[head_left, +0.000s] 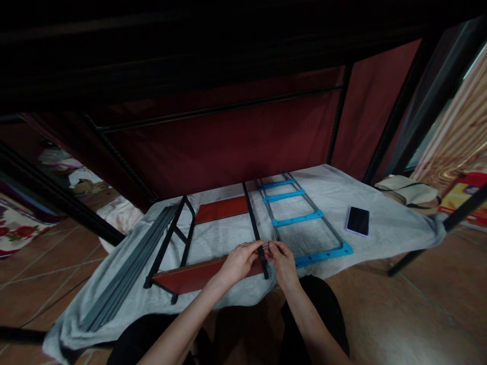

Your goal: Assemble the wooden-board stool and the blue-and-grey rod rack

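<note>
My left hand [239, 259] and my right hand [282, 261] meet at a black metal bar [251, 213] near the cloth's front edge. Between their fingertips is a small metallic piece [265, 246], too small to make out. Both hands are closed in a pinch. The bar belongs to a frame with a reddish-brown board [190, 278] at the front and another reddish-brown board [221, 209] farther back. Black side pieces [167, 246] stand at the frame's left. Right of my hands lies a grey tube rack with blue crosspieces [298, 219].
A grey cloth [315, 190] covers the low surface. Grey metal strips [131, 268] lie at its left, a phone [358, 221] at its right. Dark bars and a maroon panel [228, 139] rise behind. A beige item [409, 191] and a red-yellow box [466, 200] are at far right.
</note>
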A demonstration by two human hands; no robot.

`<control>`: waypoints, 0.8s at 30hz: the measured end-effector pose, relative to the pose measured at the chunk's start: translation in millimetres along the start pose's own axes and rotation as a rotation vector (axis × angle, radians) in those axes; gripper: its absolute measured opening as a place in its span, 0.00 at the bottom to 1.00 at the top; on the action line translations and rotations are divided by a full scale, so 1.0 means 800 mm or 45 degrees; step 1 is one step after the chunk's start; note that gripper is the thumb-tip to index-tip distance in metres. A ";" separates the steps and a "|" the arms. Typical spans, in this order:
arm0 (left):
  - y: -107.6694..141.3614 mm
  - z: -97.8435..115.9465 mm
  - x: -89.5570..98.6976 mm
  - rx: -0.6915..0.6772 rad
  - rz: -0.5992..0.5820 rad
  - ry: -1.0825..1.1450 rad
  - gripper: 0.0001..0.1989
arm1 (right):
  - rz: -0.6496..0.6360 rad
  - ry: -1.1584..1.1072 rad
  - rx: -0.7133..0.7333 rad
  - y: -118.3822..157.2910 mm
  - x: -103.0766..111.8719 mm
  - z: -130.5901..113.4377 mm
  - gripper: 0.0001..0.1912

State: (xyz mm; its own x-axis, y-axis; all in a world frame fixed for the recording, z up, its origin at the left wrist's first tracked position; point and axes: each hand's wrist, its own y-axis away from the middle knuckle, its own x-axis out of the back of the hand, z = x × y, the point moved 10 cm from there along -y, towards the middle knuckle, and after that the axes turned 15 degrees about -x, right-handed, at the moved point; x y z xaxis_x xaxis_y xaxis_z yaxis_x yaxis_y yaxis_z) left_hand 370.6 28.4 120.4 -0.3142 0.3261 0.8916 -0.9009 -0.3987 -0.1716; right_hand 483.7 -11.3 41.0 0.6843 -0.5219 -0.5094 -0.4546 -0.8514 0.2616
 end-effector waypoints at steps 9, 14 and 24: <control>0.001 -0.017 0.002 0.162 0.101 0.218 0.26 | -0.030 0.133 0.019 -0.002 -0.006 0.003 0.16; 0.003 -0.020 0.006 0.204 0.137 0.240 0.13 | 0.036 0.385 0.206 0.007 -0.006 -0.017 0.13; 0.002 -0.023 0.009 0.202 0.159 0.325 0.03 | -0.053 0.434 0.128 0.004 -0.014 -0.014 0.16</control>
State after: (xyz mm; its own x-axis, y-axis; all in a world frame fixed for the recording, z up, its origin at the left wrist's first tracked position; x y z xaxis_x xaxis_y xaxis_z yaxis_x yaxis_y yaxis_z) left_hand 361.4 45.7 119.3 -0.5024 0.4626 0.7305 -0.7990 -0.5713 -0.1877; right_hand 480.7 -8.8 57.1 0.8466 -0.4889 -0.2105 -0.4647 -0.8717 0.1559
